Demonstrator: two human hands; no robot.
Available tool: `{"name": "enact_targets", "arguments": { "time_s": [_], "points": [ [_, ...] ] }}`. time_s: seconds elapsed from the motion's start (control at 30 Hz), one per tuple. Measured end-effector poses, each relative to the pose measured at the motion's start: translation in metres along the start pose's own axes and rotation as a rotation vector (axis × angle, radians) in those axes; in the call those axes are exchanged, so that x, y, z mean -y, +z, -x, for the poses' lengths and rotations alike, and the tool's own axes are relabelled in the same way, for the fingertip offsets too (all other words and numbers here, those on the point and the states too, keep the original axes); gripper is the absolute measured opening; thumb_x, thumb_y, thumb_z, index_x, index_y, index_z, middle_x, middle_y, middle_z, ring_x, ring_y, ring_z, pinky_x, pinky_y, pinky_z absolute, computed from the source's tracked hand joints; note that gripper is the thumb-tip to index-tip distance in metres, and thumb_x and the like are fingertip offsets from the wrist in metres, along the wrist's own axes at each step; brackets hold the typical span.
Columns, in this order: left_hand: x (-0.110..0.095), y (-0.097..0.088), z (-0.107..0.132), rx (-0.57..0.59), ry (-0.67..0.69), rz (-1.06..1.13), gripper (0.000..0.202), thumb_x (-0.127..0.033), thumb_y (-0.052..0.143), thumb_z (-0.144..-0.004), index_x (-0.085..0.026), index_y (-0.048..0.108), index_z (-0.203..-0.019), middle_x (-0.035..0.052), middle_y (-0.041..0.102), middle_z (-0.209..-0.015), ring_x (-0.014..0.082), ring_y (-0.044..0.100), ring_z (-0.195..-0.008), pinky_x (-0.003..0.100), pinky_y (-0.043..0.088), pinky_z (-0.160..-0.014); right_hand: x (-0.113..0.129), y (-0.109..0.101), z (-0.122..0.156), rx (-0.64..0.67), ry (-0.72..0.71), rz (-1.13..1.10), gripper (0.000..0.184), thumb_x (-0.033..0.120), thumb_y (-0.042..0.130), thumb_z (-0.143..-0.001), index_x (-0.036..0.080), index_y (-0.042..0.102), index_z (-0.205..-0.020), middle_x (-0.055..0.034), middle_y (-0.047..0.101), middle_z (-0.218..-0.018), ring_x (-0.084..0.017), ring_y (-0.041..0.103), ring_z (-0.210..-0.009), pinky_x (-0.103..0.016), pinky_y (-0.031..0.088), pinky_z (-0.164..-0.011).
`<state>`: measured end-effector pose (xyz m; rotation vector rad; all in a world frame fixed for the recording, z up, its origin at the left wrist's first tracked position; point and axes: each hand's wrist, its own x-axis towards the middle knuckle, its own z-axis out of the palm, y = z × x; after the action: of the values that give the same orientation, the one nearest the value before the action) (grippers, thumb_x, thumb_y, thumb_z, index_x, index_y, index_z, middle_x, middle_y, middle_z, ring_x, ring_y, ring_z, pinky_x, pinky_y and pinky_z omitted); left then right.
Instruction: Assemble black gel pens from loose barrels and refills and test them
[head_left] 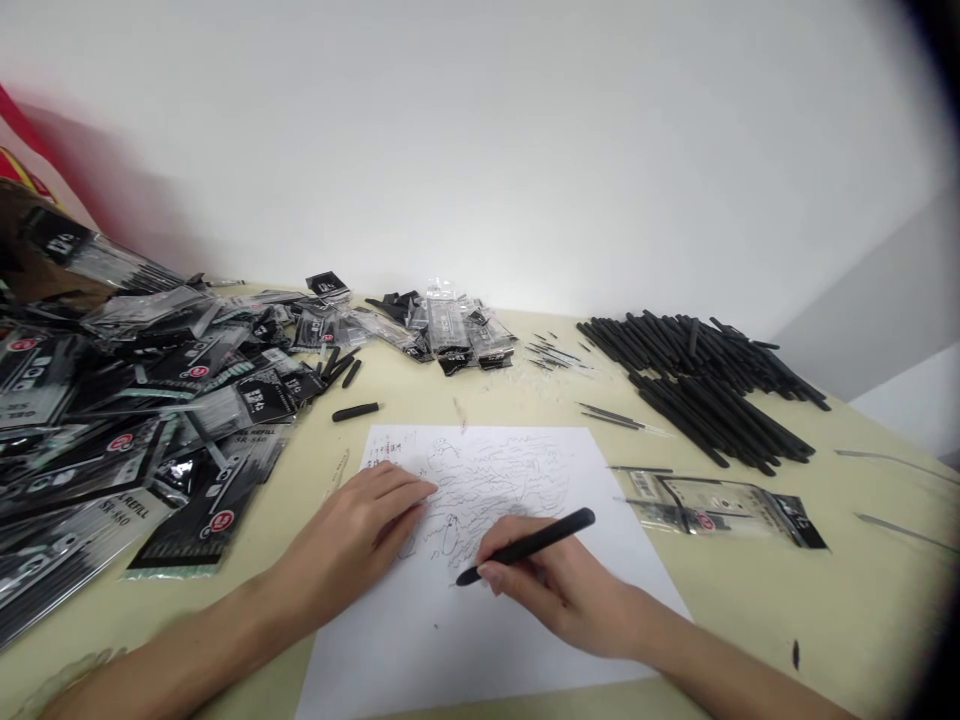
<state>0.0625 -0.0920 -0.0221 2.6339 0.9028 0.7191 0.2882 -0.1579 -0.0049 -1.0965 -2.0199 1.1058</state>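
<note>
While right hand (562,590) grips one pen (551,535), left (371,515) rests; one sheet (457,665) beneath

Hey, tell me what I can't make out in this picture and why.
Head view, scribbles: too small and faint to read.
Head view, paper beneath the left hand: covered by that hand.
Head view, pen: partly hidden by the right hand.
Head view, pen pile: lower ones covered by those on top.
Head view, leftmost packets: cut off by the picture's edge.
</note>
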Motion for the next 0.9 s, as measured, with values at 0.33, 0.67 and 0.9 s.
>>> {"name": "enact_targets", "arguments": {
  "time_s": [0.33,0.67,0.9],
  "points": [
    [-0.001,-0.002,-0.001,0.017,-0.007,0.003,0.024,-0.017,0.043,-0.088,-0.018,0.058,-0.107,0.0073,0.063,-0.098,0.0189,0.055,-0.091,0.038,0.045,-0.083,-0.001,0.0,0.002,-0.036,0.013,0.042,0.013,0.026,0.042,-0.09,0.017,0.052,-0.089,-0.002,0.051,-0.075,-0.012,0.044,-0.062,-0.024,0.038,-0.055],
    [0.006,-0.004,-0.003,-0.02,0.003,-0.059,0.022,-0.019,0.044,-0.088,-0.017,0.059,-0.104,0.0064,0.063,-0.096,0.0192,0.054,-0.092,0.037,0.043,-0.085,-0.004,0.0,0.001,-0.143,0.071,-0.011,0.017,0.028,0.042,-0.091,0.017,0.053,-0.083,-0.0016,0.049,-0.072,-0.013,0.045,-0.066,-0.026,0.037,-0.057],
    [0.045,-0.037,-0.012,-0.22,-0.171,-0.387,0.032,-0.028,0.042,-0.088,-0.015,0.052,-0.115,0.0094,0.054,-0.115,0.0236,0.046,-0.109,0.04,0.034,-0.097,-0.007,0.0,0.002,-0.307,0.088,-0.081,0.009,0.028,0.046,-0.089,0.021,0.051,-0.089,0.0001,0.048,-0.074,-0.012,0.042,-0.063,-0.024,0.036,-0.055]
  ]
}}
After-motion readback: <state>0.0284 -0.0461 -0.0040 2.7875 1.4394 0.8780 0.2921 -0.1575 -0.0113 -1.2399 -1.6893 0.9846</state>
